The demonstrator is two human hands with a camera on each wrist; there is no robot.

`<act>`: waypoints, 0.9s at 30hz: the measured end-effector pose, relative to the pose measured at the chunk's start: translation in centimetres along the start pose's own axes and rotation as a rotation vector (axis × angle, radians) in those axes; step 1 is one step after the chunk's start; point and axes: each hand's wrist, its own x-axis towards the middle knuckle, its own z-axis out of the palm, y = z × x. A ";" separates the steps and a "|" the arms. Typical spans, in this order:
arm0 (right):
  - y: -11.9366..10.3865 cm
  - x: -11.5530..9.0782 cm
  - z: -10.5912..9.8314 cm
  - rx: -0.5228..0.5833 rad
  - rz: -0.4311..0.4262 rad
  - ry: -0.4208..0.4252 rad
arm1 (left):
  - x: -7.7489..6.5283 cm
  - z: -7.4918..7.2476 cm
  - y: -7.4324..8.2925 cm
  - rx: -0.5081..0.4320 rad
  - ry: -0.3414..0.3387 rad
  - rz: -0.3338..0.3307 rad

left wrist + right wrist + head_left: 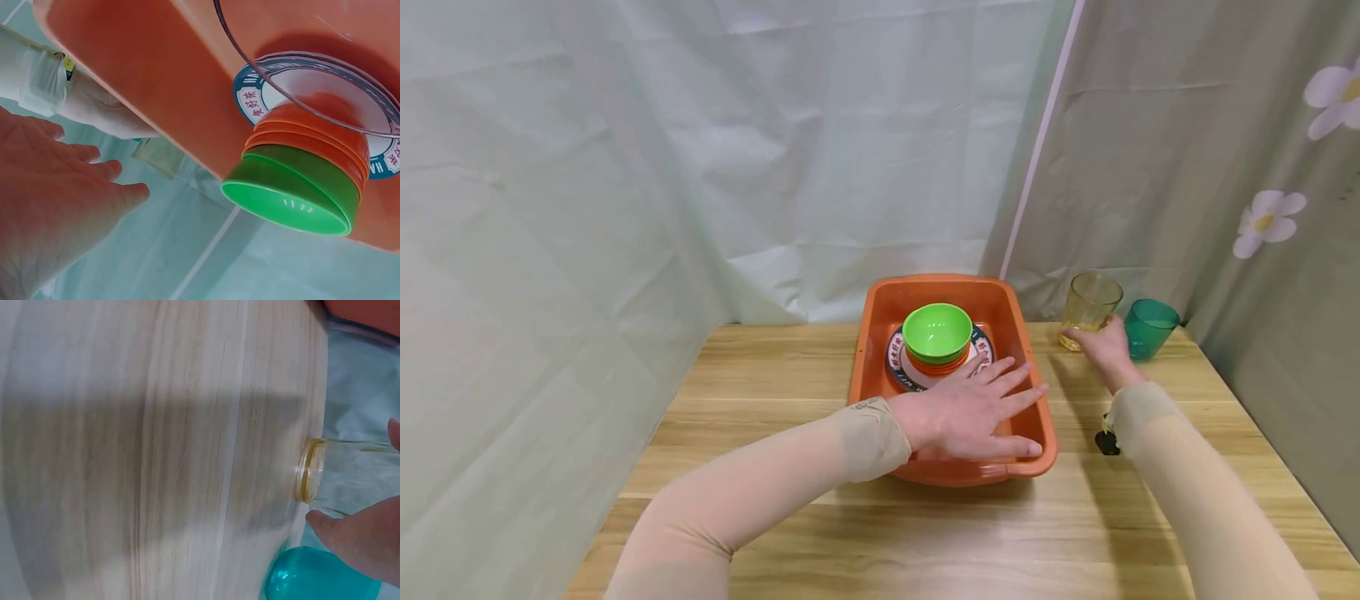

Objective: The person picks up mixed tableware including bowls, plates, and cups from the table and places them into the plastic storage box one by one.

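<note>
On the right, my right hand (1105, 350) holds a clear yellow-tinted glass (1086, 304), thumb on one side and fingers on the other. The right wrist view shows the glass's base (310, 472) at the table surface. Close to that hand is a teal cup (1148, 329), tilted in the head view. My left hand (973, 412) is spread, fingers straight, over the near right part of an orange basin (936, 283). Inside the basin, green bowls (937, 332) are stacked on orange bowls (306, 134), which stand on a patterned plate (895, 354).
A clear curved rim (269, 78) crosses the basin in the left wrist view; its whole shape is not shown. A small black object (1107, 442) is by the right sleeve. Pale curtains (850, 150) hang behind the wooden table (760, 400).
</note>
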 end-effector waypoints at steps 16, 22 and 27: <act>0.3 0.9 0.2 0.033 0.090 0.111 | -0.3 -0.3 -0.3 -0.021 0.008 -0.015; 0.6 0.6 -0.3 -0.023 0.092 0.093 | -0.3 -0.4 0.0 -0.014 -0.003 -0.012; 0.9 0.4 -0.4 -0.082 0.079 0.075 | -0.4 -0.4 0.0 -0.021 -0.008 -0.006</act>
